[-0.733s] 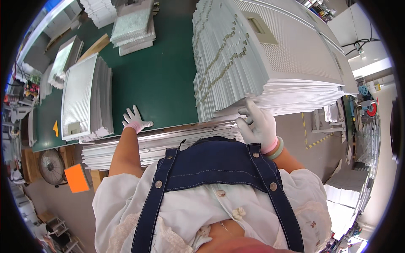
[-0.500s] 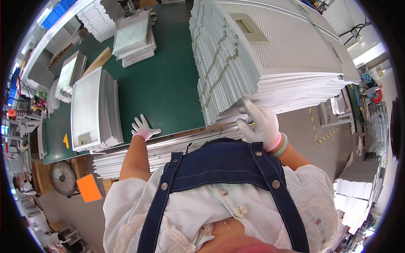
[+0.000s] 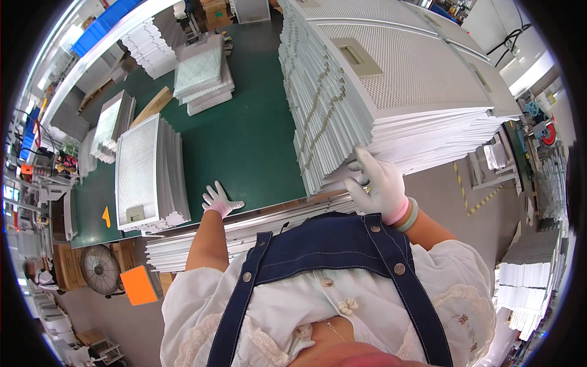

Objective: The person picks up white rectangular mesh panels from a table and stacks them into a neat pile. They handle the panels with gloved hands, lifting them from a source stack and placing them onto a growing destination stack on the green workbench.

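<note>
My left hand (image 3: 222, 199), in a white glove with a pink cuff, lies on the front edge of the green table (image 3: 244, 140) with its fingers spread and nothing in them. Close by on its left stands a stack of white mesh filter panels (image 3: 145, 171). My right hand (image 3: 382, 191), gloved the same way, is at the near lower corner of a tall stack of white-framed mesh panels (image 3: 397, 73). Its index finger reaches up against the panel edges, the thumb stands apart, and the other fingers are bent and partly hidden. No panel is seen gripped in it.
Further back on the table are smaller panel stacks (image 3: 205, 70) and a wooden strip (image 3: 151, 106). An orange tool-shaped piece (image 3: 106, 216) lies at the left. Under the front edge are more white panels (image 3: 263, 229). A floor fan (image 3: 100, 269) and an orange board (image 3: 140, 285) stand lower left.
The view has shifted slightly, so the table and stacks at the left appear lower and further right. Both hands keep nearly the same places against the table and the tall stack.
</note>
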Demonstrator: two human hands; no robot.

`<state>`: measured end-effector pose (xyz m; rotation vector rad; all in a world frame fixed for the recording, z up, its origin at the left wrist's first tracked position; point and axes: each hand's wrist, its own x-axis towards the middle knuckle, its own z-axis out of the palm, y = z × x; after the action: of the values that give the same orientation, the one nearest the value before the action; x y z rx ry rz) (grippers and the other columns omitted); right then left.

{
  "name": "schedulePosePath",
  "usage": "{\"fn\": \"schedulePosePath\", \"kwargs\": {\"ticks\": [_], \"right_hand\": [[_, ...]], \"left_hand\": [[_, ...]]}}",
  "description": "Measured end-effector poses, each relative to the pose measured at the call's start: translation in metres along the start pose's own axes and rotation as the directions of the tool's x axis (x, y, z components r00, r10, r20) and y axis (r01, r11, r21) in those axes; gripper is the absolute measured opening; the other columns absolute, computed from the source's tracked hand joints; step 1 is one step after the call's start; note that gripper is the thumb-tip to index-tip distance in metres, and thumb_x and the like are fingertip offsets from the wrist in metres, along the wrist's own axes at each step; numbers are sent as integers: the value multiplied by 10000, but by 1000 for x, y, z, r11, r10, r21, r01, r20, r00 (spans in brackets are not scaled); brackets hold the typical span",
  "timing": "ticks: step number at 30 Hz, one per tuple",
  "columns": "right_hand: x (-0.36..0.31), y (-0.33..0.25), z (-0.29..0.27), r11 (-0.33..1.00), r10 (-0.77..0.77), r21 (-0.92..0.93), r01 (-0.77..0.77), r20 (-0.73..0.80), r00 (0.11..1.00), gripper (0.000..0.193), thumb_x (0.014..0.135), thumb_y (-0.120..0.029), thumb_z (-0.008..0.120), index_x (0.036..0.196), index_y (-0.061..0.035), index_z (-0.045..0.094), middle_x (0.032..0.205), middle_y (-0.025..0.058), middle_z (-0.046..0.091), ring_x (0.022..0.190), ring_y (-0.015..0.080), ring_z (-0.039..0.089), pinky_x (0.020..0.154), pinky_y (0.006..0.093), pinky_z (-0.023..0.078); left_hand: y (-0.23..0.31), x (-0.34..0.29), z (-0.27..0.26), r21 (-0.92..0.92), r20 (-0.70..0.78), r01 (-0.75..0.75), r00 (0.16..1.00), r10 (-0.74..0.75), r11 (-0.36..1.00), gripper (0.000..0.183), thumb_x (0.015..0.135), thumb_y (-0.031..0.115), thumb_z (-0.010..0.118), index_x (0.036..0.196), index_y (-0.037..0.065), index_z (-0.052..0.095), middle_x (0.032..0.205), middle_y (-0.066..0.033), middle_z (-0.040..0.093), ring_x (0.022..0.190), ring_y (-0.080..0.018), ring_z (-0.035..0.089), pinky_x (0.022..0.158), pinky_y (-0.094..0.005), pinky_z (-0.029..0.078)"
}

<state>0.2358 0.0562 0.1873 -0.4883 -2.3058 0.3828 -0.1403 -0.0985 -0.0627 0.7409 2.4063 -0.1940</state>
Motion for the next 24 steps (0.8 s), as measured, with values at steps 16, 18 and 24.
{"fn": "schedulePosePath", "kwargs": {"ticks": [16, 18, 24], "right_hand": [[-4, -3, 0, 1000, 25, 17, -25, -45, 999, 566, 738, -112, 693, 1256, 39, 524, 794, 116, 680, 655, 285, 666, 588, 349, 519], [-2, -5, -1, 999, 29, 15, -29, -37, 999, 571, 736, -104, 693, 1262, 40, 522, 796, 111, 681, 651, 282, 664, 585, 349, 517], [-3, -2, -3, 998, -31, 43, 35, -83, 996, 576, 732, -81, 689, 1268, 42, 520, 816, 112, 686, 624, 271, 655, 566, 338, 509]], "left_hand": [[-4, -2, -1, -2, 3, -25, 1000, 25, 1000, 1401, 570, 674, 799, 1542, 164, -72, 1596, -203, -74, 1462, -438, -28, 1151, -589, 89], [-3, -2, 0, 2, -3, -25, 1000, 25, 1000, 1418, 556, 685, 798, 1540, 154, -73, 1593, -217, -70, 1459, -447, -22, 1152, -585, 96], [-3, -2, -1, 3, 4, -30, 1000, 30, 1000, 1422, 557, 689, 794, 1538, 146, -79, 1587, -232, -78, 1454, -461, -21, 1149, -591, 101]]}}
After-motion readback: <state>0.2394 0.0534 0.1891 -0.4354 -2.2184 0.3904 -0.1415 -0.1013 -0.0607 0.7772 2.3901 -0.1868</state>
